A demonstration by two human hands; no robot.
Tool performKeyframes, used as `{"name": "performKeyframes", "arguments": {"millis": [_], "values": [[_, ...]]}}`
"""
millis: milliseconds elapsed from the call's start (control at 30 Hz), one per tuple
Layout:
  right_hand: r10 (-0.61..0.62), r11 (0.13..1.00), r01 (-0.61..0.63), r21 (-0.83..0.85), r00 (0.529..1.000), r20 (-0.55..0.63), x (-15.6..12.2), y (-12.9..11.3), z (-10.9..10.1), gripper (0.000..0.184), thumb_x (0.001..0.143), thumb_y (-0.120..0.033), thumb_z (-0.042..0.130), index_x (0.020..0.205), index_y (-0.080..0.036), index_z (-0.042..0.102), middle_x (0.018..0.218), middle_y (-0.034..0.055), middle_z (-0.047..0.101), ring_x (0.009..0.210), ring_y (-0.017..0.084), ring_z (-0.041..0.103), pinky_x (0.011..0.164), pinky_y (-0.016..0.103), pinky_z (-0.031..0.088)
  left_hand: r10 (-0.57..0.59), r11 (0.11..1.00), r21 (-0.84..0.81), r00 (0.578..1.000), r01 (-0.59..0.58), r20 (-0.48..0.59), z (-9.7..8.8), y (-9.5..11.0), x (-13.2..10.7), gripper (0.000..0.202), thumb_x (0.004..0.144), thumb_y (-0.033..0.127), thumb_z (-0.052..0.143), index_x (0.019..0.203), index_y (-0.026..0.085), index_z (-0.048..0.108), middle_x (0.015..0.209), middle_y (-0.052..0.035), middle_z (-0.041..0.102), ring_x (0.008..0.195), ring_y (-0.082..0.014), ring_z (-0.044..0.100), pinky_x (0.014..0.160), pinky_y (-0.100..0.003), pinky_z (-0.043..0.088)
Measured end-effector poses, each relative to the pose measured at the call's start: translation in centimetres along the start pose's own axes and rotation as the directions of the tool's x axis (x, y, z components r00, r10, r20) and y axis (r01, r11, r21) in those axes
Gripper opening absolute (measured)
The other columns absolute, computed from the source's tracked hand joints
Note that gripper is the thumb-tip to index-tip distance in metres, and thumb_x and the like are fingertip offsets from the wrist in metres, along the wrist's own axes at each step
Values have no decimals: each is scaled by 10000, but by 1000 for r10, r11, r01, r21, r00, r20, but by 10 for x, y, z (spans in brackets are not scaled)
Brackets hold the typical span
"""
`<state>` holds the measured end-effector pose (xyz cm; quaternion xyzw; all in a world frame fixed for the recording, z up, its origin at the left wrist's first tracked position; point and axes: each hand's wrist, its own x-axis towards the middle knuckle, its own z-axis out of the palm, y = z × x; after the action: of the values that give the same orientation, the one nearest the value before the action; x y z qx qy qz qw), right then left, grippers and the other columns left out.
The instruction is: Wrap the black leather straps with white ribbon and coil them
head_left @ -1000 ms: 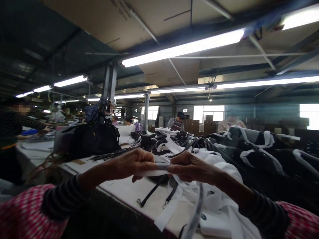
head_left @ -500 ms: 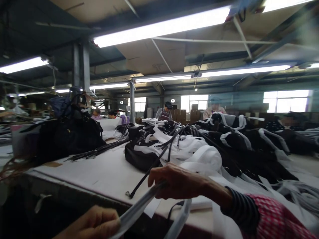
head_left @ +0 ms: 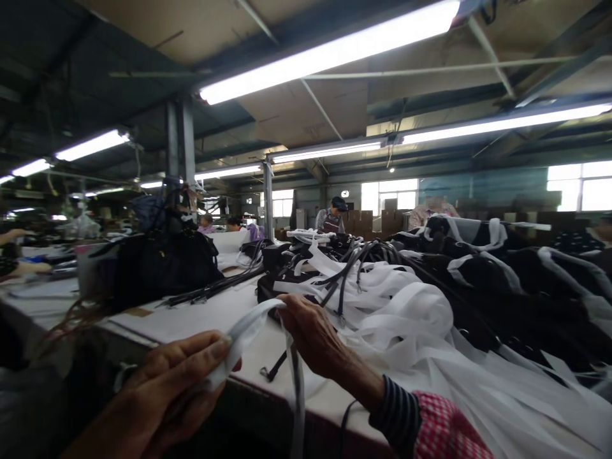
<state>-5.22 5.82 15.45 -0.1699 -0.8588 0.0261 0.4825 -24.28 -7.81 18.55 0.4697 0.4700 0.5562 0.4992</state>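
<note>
My left fingers (head_left: 210, 350) are clamped on the pale strip (head_left: 255, 315), thumb on top; my right fingers (head_left: 289, 305), farther forward and higher, pinch it too, though their tips are partly hidden. Between them the strip arches with some slack, so if one side turns against the other it could twist or kink. If either pinch is too light, it could slide out.

Below my right fingers a length of strip dangles past the edge of the surface (head_left: 157, 326); a pull there could rub or snag it on that edge. Just beside that length lies a black strap (head_left: 273, 371) with a clasp at its end, which could hook it if it swings.

Right of my right fingers, the heap of white bands (head_left: 425, 309) sits near my sleeve (head_left: 444, 421); a sideways sweep could drag some along. The black bags (head_left: 478, 312) lie beyond, less of a worry.
</note>
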Motion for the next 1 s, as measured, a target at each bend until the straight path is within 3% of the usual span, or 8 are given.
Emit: {"name": "performKeyframes", "arguments": {"millis": [167,367,500,633,700,833,900,1000], "values": [[-39,989,43,139,999,-31,9,-3,-13,181,1072,-244,375,1040,-185,543,860,19,569,748,156,505,719,293,384,-81,988,143,990,65,113,-6,-4,8,512,780,636,787,707,143,671,472,76,348,386,-12,171,372,-144,95],[87,916,-109,387,994,72,18,-7,-11,257,1067,-351,464,949,-176,610,795,-7,575,727,127,521,705,265,378,12,1000,5,986,-13,163,-3,1,-5,466,776,613,804,787,162,689,512,14,552,321,-48,375,325,-143,255],[200,540,-370,756,929,313,8,-37,24,359,1000,-479,562,850,-158,623,705,2,571,610,118,497,589,239,389,293,955,-44,956,-292,1,15,19,-5,393,747,518,863,857,175,706,649,5,637,474,-105,583,406,-146,453],[166,176,-469,865,881,444,-2,-72,54,485,961,-582,581,771,-139,633,667,31,588,538,119,526,530,227,437,529,841,265,818,-471,-225,21,9,14,360,842,546,765,940,203,717,809,-35,766,698,-197,749,566,-200,595],[167,116,-482,868,871,462,-8,-78,63,538,951,-629,570,759,-132,643,630,27,575,494,111,519,487,211,428,703,655,541,688,-528,-179,14,-5,24,270,924,483,691,1015,230,714,898,-41,804,809,-227,784,688,-241,632],[121,102,-604,790,796,593,-31,-66,68,632,902,-720,582,840,-102,703,575,10,553,445,93,483,424,184,353,887,59,740,375,-670,268,-9,-27,37,94,996,230,595,1072,228,650,898,-34,792,800,-189,783,744,-206,612],[148,122,-663,739,748,647,-47,-55,66,677,885,-751,580,921,-91,724,577,10,563,437,82,457,411,181,291,829,-131,695,306,-707,468,-19,-34,39,129,1010,157,534,1090,208,621,835,-26,749,722,-162,757,679,-184,593],[192,214,-707,674,707,681,-68,-44,53,593,871,-685,663,944,-99,718,666,14,592,526,78,469,461,186,278,665,-314,600,281,-735,692,-34,-48,36,200,1011,104,447,1051,195,621,796,-22,715,672,-158,714,659,-207,581]]}}
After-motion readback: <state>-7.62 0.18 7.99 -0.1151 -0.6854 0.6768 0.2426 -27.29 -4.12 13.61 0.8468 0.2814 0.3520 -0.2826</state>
